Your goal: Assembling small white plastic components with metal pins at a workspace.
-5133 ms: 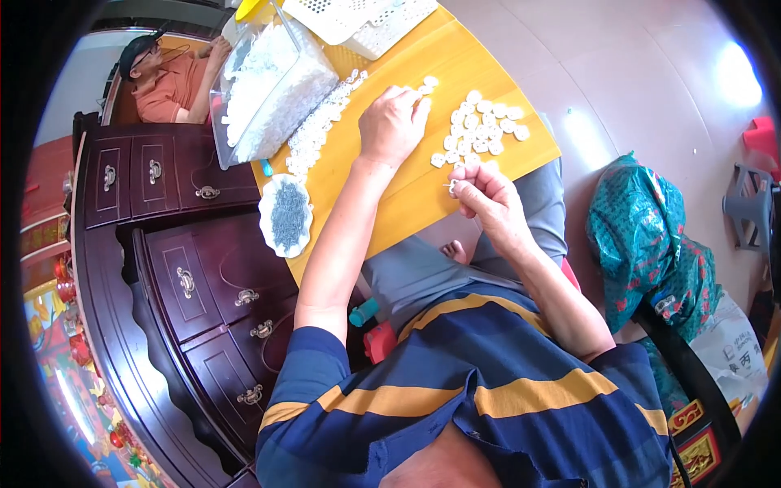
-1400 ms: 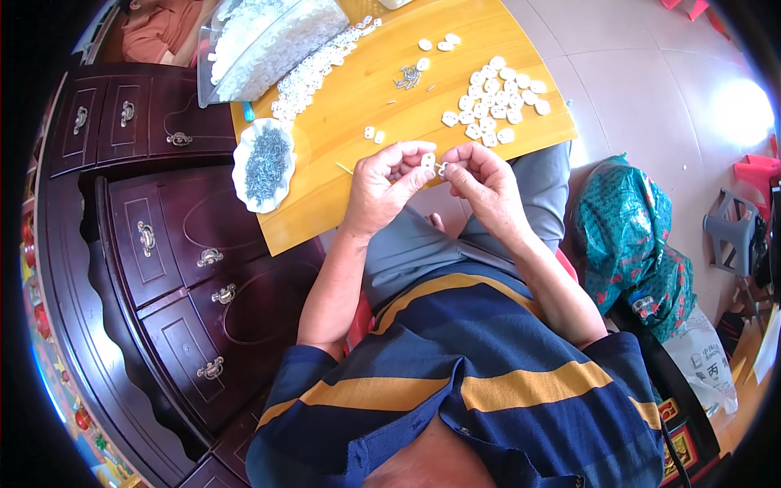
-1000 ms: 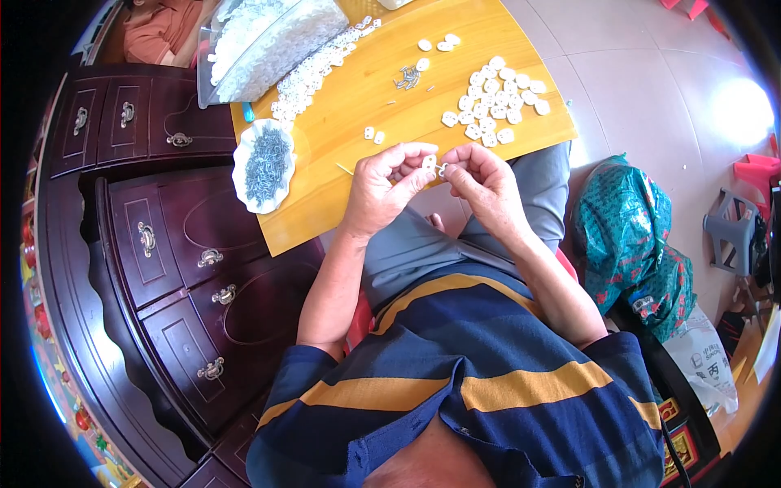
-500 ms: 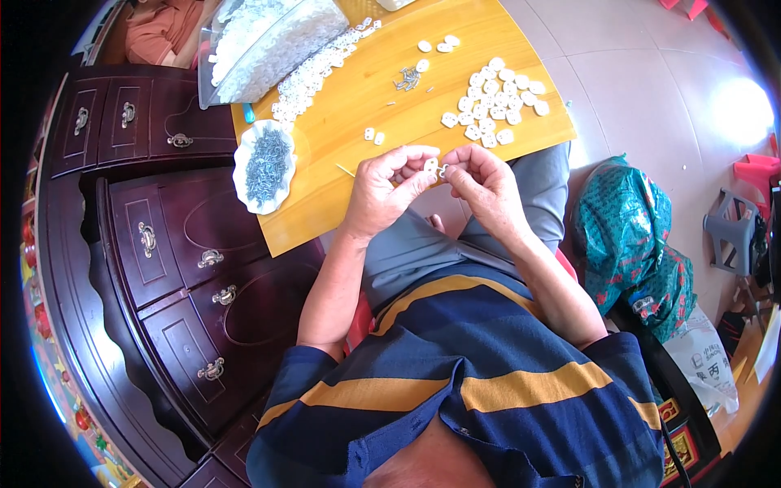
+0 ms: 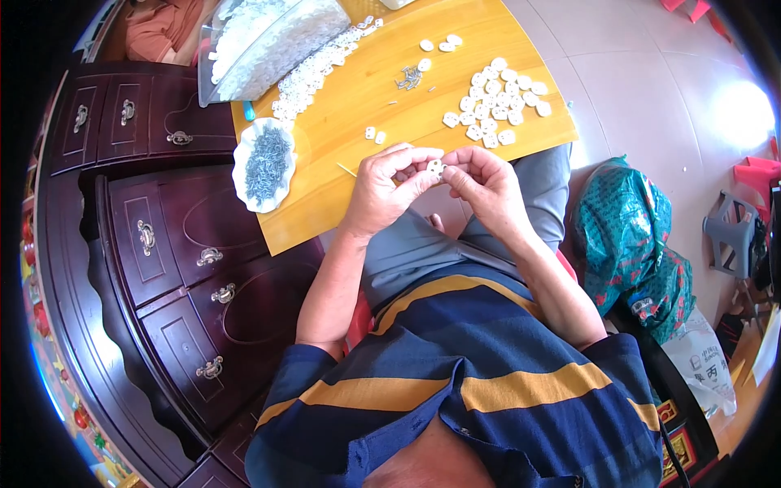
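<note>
Both hands meet just past the near edge of the yellow wooden board (image 5: 358,195), above the lap. Left hand (image 5: 378,191) and right hand (image 5: 480,183) each pinch the same small white part (image 5: 435,169) between thumb and fingertips. The fingers cover most of it, so its shape is hard to make out (roundish, pale, perhaps with a dark metal bit at the middle; cannot tell).

Compared with half a second ago, nothing visibly shifts: hands, part and board sit as they did. Five seconds back the left hand lay flat out on the board among the loose pieces.

On the board to the left, a white scalloped dish (image 5: 262,163) holds a heap of small grey metal pins. Two stray white pieces (image 5: 375,134) lie beyond the hands. Farther right, a cluster of flat white pieces (image 5: 498,102) sits in rough rows, smooth and plastic-looking. A little knot of grey pins (image 5: 408,78) lies near them.

Farthest off, a clear plastic bag (image 5: 268,37) of white pieces spills a trail onto the board; its top is cut off by the rim.
</note>
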Motion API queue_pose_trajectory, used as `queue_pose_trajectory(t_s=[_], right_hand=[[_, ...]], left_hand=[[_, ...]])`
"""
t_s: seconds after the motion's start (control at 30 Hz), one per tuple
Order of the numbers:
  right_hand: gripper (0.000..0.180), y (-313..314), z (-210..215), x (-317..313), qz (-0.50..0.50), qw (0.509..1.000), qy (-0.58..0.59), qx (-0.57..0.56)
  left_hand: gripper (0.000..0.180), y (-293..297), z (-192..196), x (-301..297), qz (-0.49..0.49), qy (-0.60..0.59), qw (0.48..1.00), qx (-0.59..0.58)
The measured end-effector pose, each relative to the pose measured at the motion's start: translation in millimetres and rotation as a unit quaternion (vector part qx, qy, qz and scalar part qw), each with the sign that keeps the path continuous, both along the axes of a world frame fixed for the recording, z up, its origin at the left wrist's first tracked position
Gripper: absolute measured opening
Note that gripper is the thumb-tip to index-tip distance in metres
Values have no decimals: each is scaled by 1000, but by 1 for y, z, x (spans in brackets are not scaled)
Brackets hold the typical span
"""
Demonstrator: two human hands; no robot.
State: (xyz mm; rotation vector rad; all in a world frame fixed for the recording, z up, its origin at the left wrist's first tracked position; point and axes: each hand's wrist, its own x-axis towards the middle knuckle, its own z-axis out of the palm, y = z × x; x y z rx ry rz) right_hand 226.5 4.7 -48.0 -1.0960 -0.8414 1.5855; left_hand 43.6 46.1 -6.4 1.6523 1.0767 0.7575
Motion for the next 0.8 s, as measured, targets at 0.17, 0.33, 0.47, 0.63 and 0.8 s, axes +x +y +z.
queue_pose_trajectory(t_s=[0.17, 0.33, 0.47, 0.63, 0.8], right_hand=[[16, 1, 1, 2, 20, 999, 29, -34], [17, 1, -2, 5, 50, 996, 43, -58], [19, 1, -1, 5, 67, 994, 62, -67], [19, 1, -7, 4, 59, 992, 83, -80], [17, 0, -5, 0, 22, 988, 116, -96]], left_hand=[[22, 1, 1, -2, -11, 0, 1000, 7], [23, 3, 2, -1, -34, 29, 998, 36], [30, 2, 4, -1, -59, 36, 997, 44], [40, -6, 12, 11, -20, 119, 987, 106], [38, -6, 3, 14, -4, 209, 936, 284]])
